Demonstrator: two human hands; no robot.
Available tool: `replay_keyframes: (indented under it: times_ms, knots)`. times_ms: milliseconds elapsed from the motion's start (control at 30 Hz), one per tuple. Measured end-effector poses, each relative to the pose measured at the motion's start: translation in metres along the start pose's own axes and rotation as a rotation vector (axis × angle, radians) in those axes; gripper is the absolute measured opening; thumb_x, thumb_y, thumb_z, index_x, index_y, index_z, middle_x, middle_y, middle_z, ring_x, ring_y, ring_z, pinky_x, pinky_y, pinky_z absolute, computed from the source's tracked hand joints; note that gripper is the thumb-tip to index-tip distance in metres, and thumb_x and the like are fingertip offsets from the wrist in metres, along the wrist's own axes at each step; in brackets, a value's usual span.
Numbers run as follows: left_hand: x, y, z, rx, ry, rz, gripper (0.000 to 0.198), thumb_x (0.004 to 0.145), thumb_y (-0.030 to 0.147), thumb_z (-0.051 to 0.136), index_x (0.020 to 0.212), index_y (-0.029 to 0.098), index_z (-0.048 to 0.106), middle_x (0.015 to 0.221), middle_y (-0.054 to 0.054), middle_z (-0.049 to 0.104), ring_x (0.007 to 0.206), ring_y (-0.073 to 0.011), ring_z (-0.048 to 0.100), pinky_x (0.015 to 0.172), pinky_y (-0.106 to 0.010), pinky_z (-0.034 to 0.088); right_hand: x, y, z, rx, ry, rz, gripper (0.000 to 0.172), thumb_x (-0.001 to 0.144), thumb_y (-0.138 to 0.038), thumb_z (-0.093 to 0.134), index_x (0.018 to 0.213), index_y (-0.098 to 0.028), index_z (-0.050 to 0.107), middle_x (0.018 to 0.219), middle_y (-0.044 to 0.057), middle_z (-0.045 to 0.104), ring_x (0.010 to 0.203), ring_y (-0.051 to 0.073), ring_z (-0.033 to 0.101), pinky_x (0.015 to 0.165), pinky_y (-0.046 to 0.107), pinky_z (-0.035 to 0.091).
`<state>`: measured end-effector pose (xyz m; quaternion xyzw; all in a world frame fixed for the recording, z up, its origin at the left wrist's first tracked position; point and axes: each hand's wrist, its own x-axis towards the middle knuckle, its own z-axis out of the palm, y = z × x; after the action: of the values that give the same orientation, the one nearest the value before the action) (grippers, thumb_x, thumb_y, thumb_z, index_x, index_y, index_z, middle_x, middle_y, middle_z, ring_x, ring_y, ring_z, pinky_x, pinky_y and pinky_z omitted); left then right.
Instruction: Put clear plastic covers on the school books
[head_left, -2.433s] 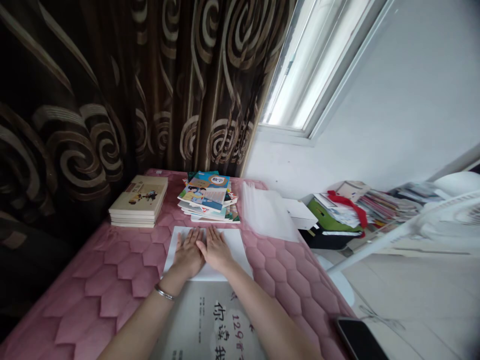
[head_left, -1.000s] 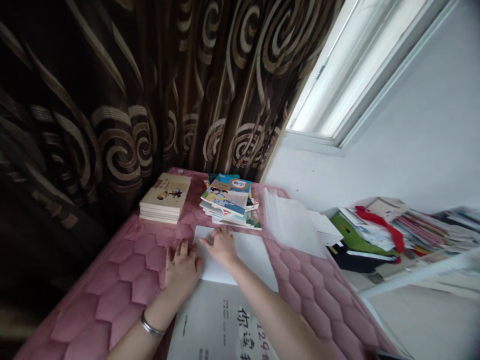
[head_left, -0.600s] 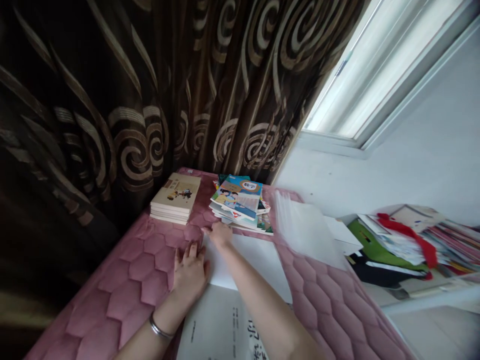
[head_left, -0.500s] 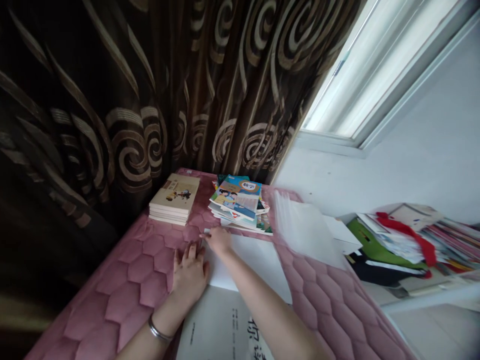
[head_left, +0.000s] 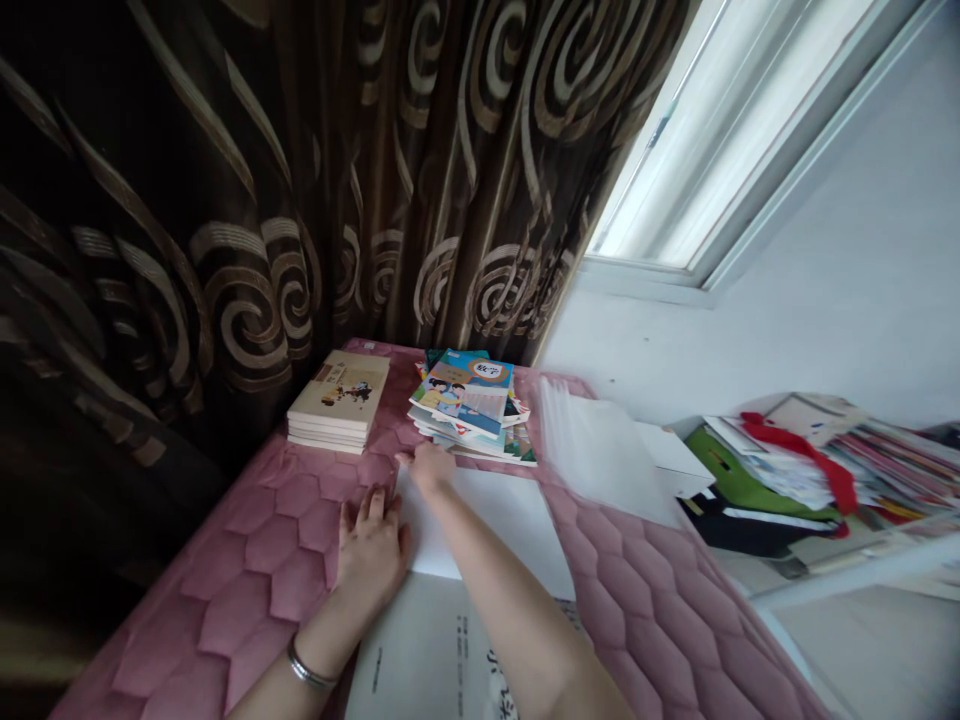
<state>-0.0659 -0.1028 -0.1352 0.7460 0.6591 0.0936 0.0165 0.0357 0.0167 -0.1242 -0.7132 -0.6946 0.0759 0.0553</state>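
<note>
Left hand [head_left: 371,545] and right hand [head_left: 429,466] press flat on white sheet [head_left: 510,515].

The left hand [head_left: 371,545] lies flat, palm down, fingers spread forward, a bracelet on its wrist. The right hand [head_left: 430,467] reaches further ahead on an outstretched forearm, fingers extended and pressed down.
</note>
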Motion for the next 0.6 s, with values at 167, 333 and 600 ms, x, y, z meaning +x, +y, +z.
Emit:
replay_keyframes:
  times_ms: [167, 333, 600]
  knots:
    - [0.0, 0.001, -0.003, 0.02, -0.011, -0.002, 0.045, 0.091, 0.027, 0.04, 0.133, 0.019, 0.055, 0.143, -0.015, 0.048, 0.129, -0.0287, 0.047, 0.111, -0.054, 0.027, -0.031, 0.02, 0.0, 0.081, 0.08, -0.065, 0.027, 0.089, -0.036, 0.058, 0.105, -0.016, 0.068, 0.113, 0.013, 0.066, 0.107, 0.023, 0.06, 0.09, 0.031, 0.044]
    - [0.0, 0.001, -0.002, 0.054, 0.006, 0.002, 0.044, 0.092, 0.027, 0.041, 0.132, 0.02, 0.056, 0.144, -0.014, 0.048, 0.127, -0.0282, 0.049, 0.111, -0.053, 0.028, -0.086, 0.094, -0.003, 0.224, 0.135, -0.2, 0.024, 0.082, -0.025, 0.064, 0.104, -0.015, 0.068, 0.112, 0.012, 0.064, 0.106, 0.025, 0.057, 0.096, 0.034, 0.043]
    - [0.001, 0.003, -0.003, 0.149, 0.022, 0.027, 0.044, 0.092, 0.025, 0.038, 0.132, 0.018, 0.056, 0.144, -0.016, 0.048, 0.125, -0.0282, 0.051, 0.108, -0.052, 0.032, -0.148, 0.192, -0.011, 0.258, 0.147, -0.129, 0.041, 0.098, -0.029, 0.034, 0.115, -0.011, 0.066, 0.126, 0.012, 0.063, 0.118, 0.021, 0.057, 0.106, 0.032, 0.039]
